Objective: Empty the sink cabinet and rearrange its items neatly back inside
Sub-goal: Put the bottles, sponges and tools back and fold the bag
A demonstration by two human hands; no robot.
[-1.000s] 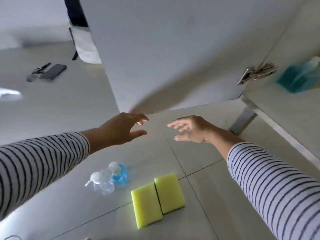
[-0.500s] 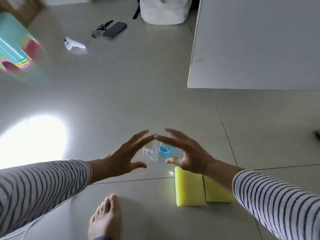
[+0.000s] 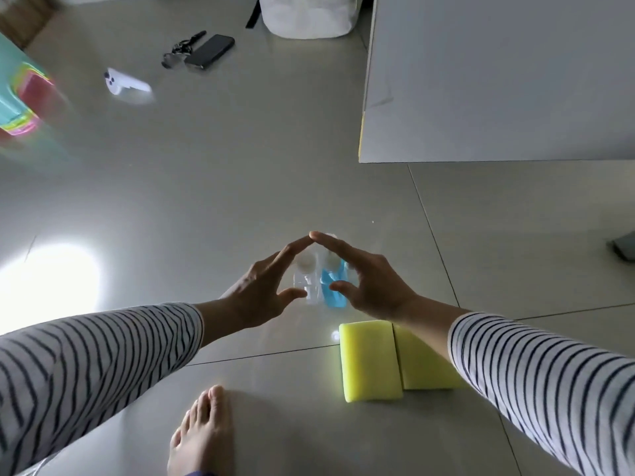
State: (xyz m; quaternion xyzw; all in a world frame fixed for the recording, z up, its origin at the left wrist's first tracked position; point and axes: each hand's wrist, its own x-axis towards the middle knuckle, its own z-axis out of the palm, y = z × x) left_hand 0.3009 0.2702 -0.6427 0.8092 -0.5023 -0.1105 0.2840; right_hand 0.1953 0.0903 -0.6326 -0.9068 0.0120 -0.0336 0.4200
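Note:
Two small pump bottles stand side by side on the floor tiles: a clear bottle [image 3: 307,285] on the left and a blue bottle [image 3: 332,292] on the right. My left hand [image 3: 261,286] cups the clear one from the left, thumb touching its front. My right hand [image 3: 369,281] cups the blue one from the right, thumb against its front. My index fingertips meet above the two caps. Whether either hand truly grips is unclear. Two yellow sponges [image 3: 369,360] lie flat just nearer to me, the right one partly under my right forearm.
The open white cabinet door [image 3: 498,80] stands at the upper right. Farther back on the floor lie a black phone [image 3: 209,51] with keys, a small white device [image 3: 125,84] and a white bag [image 3: 307,15]. A blurred teal-and-pink object [image 3: 20,97] is at far left. My bare foot [image 3: 202,438] rests below.
My view swung from the cabinet down to the floor. Both hands came down and closed in around the two bottles, fingertips now touching above them.

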